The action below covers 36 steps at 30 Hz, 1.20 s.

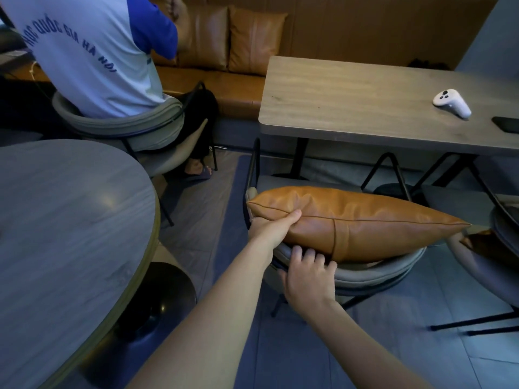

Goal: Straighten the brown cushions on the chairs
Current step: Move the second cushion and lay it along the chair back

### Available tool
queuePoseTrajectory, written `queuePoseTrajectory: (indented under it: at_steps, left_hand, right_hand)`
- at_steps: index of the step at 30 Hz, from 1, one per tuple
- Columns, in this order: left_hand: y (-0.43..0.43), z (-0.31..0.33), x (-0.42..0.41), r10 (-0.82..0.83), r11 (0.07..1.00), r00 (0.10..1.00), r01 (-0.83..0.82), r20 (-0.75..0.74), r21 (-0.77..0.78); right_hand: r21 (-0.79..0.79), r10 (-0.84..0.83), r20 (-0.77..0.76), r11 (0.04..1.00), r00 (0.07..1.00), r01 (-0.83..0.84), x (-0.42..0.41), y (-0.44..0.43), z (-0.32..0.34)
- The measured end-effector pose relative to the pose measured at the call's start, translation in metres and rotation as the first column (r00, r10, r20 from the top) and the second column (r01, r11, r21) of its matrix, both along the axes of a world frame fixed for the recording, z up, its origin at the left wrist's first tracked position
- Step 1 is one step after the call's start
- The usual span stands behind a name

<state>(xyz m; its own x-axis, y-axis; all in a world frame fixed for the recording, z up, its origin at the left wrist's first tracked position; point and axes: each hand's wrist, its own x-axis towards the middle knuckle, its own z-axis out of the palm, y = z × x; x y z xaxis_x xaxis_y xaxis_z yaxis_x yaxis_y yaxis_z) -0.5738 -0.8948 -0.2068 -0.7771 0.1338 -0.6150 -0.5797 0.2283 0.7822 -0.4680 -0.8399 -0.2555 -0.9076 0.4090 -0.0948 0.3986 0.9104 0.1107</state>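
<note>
On the grey chair (379,273) sat the tan cushion (365,220), left hand (269,228) gripping its 9 o'clock end. Right hand (309,276) curled over the chair rim at the cushion's 7 o'clock.

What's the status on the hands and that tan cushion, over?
Left hand grips tan cushion at its left end. Right hand curled over chair back, fingers against cushion. Cushion lies across the chair; table just beyond.

Bare left hand (273,230), bare right hand (307,279), bare forearms (224,304)
</note>
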Motion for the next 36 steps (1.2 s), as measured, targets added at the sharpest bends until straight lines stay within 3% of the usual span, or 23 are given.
queuePoseTrajectory:
  at_steps: [3,7,13,21,31,36]
  left_hand:
    - [-0.008,0.000,-0.009,-0.019,1.000,1.000,0.019,0.010,0.022]
    - [-0.010,0.000,-0.013,-0.029,0.999,1.000,0.029,0.007,0.033]
    - [-0.008,0.000,-0.008,-0.022,0.999,1.000,0.022,-0.007,0.025]
    - [-0.013,-0.003,-0.006,0.000,1.000,0.998,-0.001,-0.067,-0.021]
    - [-0.011,-0.011,-0.001,0.023,0.997,0.990,-0.032,-0.141,-0.066]
    - [-0.011,-0.017,0.000,0.028,0.994,0.978,-0.049,-0.206,-0.095]
  right_hand:
    - [0.011,-0.071,-0.017,0.997,0.997,0.071,-0.014,-0.009,-0.004]
    - [0.082,-0.018,-0.132,0.996,0.991,0.029,-0.012,-0.001,-0.010]
    - [0.146,0.007,-0.098,0.989,0.995,0.007,-0.009,0.004,-0.011]
    - [0.061,0.070,-0.107,0.996,0.992,-0.063,-0.010,0.009,-0.009]
    - [-0.087,0.317,-0.225,0.935,0.921,-0.343,-0.012,0.035,-0.007]
    - [-0.152,0.376,-0.172,0.903,0.911,-0.401,-0.019,0.044,0.000]
